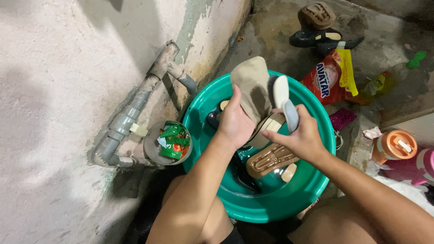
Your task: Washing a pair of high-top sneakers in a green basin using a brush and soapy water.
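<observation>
left hand clamps the beige shoe over the green basin; right hand, at 3 o'clock, closed on the scrub brush. the shoe looks light, soft, probably slippery wet; best held by the sole.

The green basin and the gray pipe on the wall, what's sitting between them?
In the head view, a small round tub full of green and red sachets sits between the green basin and the gray pipe.
</observation>
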